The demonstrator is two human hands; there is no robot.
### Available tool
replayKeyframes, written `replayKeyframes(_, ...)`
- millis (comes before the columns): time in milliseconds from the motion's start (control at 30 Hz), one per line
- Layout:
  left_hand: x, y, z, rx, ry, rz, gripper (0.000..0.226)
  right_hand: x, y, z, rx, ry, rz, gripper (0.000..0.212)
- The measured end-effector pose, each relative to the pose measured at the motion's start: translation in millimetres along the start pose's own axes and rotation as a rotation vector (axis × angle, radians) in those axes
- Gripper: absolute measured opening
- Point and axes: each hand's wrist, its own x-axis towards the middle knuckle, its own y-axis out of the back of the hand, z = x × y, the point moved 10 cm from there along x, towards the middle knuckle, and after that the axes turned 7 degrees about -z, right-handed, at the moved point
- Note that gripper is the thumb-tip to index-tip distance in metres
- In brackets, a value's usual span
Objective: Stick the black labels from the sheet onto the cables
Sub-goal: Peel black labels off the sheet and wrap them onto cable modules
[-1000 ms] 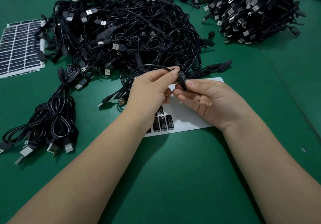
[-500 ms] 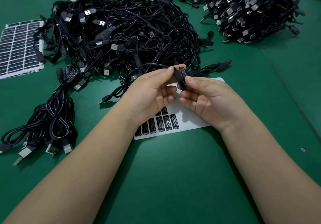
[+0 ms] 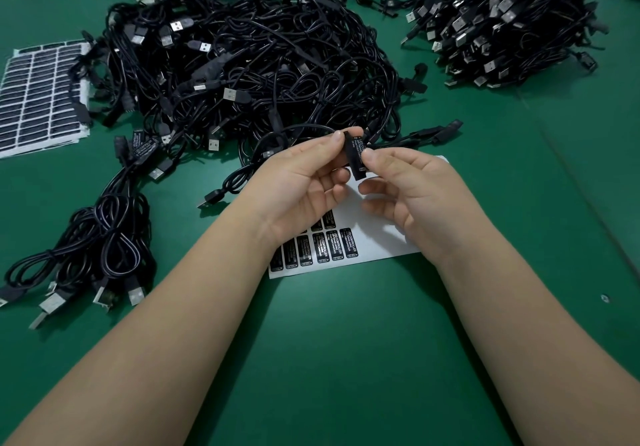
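My left hand (image 3: 304, 186) and right hand (image 3: 412, 186) both pinched the cable's black box (image 3: 354, 155), which had turned since a second before so its label faced me, seemingly stuck. It hung above the near label sheet (image 3: 381, 238), cable pile (image 3: 259, 75) beyond.

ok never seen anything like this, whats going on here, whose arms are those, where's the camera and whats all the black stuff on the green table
There is no machine: these are a person's bare arms, filmed by a camera worn on their head, looking forward and down. The left hand and the right hand together pinch a small black controller block on a cable; a label with white print already sits on it. Beneath the hands lies a white label sheet with a few black labels left. Behind is a big tangle of black USB cables, another pile at far right, and a small bundle at left. A fuller label sheet lies at far left on the green table.
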Motion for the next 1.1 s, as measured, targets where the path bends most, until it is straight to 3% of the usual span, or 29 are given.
replayKeyframes(1100,4.3,2.7,-7.4,-0.015,0.089,-0.044,0.028,3.8,13.6,3.9,-0.167,-0.01,0.085,0.017)
